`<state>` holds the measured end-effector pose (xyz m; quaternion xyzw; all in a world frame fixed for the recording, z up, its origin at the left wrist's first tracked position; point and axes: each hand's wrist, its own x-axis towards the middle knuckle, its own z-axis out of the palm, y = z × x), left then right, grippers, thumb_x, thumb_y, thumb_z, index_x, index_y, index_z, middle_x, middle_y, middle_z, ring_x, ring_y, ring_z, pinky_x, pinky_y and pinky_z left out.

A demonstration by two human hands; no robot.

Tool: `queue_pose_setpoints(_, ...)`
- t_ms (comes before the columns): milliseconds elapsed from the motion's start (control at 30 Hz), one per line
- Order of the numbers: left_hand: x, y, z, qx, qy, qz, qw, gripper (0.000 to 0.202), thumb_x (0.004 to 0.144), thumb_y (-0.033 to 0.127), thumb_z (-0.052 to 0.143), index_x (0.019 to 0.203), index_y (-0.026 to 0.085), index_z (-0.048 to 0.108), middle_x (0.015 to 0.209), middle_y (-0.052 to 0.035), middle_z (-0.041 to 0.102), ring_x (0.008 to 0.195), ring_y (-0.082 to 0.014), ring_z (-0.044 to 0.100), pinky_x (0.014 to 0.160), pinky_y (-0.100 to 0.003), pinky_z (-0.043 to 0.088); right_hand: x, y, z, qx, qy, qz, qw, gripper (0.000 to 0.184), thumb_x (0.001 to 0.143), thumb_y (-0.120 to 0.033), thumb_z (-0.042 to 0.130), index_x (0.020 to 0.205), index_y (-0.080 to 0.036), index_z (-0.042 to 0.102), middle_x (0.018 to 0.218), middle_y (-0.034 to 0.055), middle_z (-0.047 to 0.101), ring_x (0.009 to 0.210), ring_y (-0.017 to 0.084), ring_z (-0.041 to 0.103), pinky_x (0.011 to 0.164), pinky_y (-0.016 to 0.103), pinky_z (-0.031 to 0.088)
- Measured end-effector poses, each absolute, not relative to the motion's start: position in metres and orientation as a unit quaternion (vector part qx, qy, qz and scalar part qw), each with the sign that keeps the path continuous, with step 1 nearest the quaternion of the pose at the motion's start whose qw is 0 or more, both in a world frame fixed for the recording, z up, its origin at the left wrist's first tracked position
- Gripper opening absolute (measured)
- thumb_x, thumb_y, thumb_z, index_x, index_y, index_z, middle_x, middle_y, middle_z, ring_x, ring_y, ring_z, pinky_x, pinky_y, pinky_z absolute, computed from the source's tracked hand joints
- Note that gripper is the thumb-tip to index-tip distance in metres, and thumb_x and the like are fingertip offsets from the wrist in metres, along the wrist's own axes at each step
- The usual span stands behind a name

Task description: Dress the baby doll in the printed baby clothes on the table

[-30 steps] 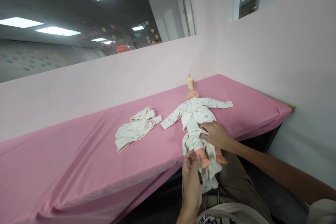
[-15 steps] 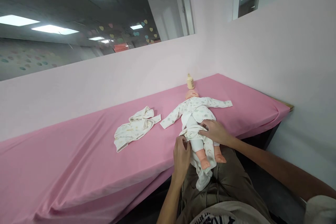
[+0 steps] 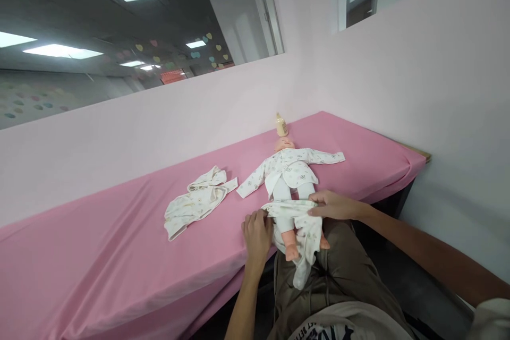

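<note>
A baby doll (image 3: 289,172) in a white printed top lies on its back on the pink-covered table (image 3: 119,255), feet toward me at the front edge. Small white printed trousers (image 3: 305,223) sit bunched around its thighs, their legs hanging off the edge over my lap. My left hand (image 3: 257,234) pinches the waistband's left side. My right hand (image 3: 332,205) grips the waistband's right side. Both hands are closed on the cloth.
A second white garment (image 3: 197,199) lies crumpled on the table, left of the doll. A small cream bottle (image 3: 281,125) stands just behind the doll's head by the pale pink wall. The table ends at the right near the corner.
My left hand rose from near the doll's feet to the waistband and took hold. The trousers' waistband is now stretched between both hands at the doll's thighs. The camera view shifted slightly.
</note>
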<state>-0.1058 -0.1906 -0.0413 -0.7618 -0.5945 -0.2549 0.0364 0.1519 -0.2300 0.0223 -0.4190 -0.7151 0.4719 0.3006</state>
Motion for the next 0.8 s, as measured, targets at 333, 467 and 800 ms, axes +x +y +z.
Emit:
queue_pose_setpoints(333, -0.118, -0.195, -0.019, -0.785, -0.576, -0.193, -0.121, 0.018, 0.088, 0.032, 0.043, 0.087, 0.02, 0.057, 0.086, -0.007, 0.065, 0.087, -0.0253, 0.057, 0.073, -0.034, 0.039, 0.133, -0.21, 0.046, -0.401, -0.687, 0.425, 0.431, 0.031, 0.088, -0.045, 0.054, 0.074, -0.017, 0.048, 0.063, -0.0054, 0.039, 0.056, 0.008, 0.034, 0.053, 0.023, 0.025)
queue_pose_setpoints(467, -0.124, -0.21, 0.012, -0.737, -0.564, -0.285, -0.24, 0.034, 0.086, 0.041, 0.049, 0.112, 0.02, 0.057, 0.111, -0.0094, 0.064, 0.101, -0.0247, 0.058, 0.08, -0.035, 0.045, 0.1, -0.202, 0.061, -0.37, -0.744, 0.343, 0.437, 0.027, 0.089, -0.04, 0.053, 0.075, -0.017, 0.055, 0.069, -0.0011, 0.053, 0.063, 0.011, 0.046, 0.057, 0.024, 0.032)
queue_pose_setpoints(800, -0.101, -0.184, 0.069, -0.697, -0.421, -0.319, -0.484, 0.033, 0.076, 0.037, 0.068, 0.103, 0.019, 0.064, 0.104, -0.0055, 0.066, 0.095, -0.0201, 0.059, 0.083, -0.03, 0.046, 0.063, -0.176, 0.07, -0.377, -0.767, 0.313, 0.414, 0.024, 0.087, -0.033, 0.054, 0.07, -0.016, 0.055, 0.069, -0.001, 0.057, 0.066, 0.011, 0.05, 0.06, 0.023, 0.033)
